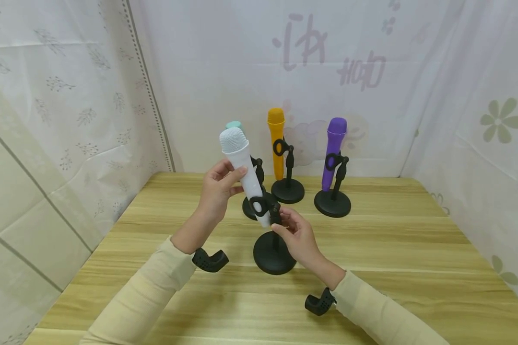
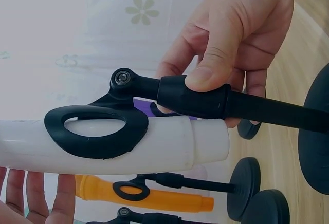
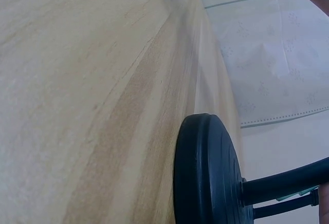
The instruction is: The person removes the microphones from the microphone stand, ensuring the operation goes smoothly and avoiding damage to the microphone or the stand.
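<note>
A white microphone (image 1: 244, 173) leans with its mesh head up and to the left, its lower body at the ring clip of a black desk stand (image 1: 274, 253). My left hand (image 1: 217, 188) holds the microphone's upper body, thumb across its front. With thumb and fingers my right hand (image 1: 299, 235) grips the stand's post just under the clip joint. In the left wrist view the black ring clip (image 2: 97, 131) overlaps the white body, and the right thumb presses on the post's collar. The right wrist view shows the stand's round base (image 3: 205, 172) on the table.
Behind stand an orange microphone (image 1: 276, 129) and a purple microphone (image 1: 336, 132), each in a black stand. A mint-green microphone (image 1: 233, 124) is mostly hidden behind the white one. The wooden table (image 1: 384, 268) meets patterned cloth (image 1: 224, 62) at the back and sides.
</note>
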The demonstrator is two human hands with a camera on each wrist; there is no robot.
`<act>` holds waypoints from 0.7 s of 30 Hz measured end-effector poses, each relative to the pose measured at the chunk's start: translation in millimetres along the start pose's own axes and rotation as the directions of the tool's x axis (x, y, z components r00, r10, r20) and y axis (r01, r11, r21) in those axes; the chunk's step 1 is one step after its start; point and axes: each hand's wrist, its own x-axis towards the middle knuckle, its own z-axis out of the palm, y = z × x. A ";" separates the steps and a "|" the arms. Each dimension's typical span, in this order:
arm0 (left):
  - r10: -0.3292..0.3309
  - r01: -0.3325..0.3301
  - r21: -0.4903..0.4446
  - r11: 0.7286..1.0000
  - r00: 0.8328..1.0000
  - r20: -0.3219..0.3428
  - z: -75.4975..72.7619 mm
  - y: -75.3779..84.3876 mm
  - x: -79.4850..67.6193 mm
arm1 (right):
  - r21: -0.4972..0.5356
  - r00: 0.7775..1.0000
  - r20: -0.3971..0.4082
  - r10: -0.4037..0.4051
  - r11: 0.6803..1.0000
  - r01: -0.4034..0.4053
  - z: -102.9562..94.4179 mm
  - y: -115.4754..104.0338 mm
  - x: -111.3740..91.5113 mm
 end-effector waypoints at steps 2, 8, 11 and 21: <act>0.007 -0.007 -0.010 1.000 1.000 0.005 -0.5 0.6 0.6 | -0.001 1.000 -0.005 -0.010 1.000 0.010 -0.3 3.0 0.4; 0.008 -0.008 -0.038 0.999 1.000 0.004 -2.2 3.2 3.2 | -0.010 0.999 -0.013 -0.043 0.999 0.043 -1.7 5.1 0.1; -0.001 0.001 -0.038 0.999 1.000 0.000 -2.3 5.2 3.7 | -0.012 0.999 -0.011 -0.045 0.999 0.045 -2.1 4.6 0.2; -0.025 0.024 -0.055 0.998 0.999 -0.029 -2.8 9.9 4.8 | -0.006 1.000 0.007 -0.010 1.000 0.010 -2.3 2.7 1.2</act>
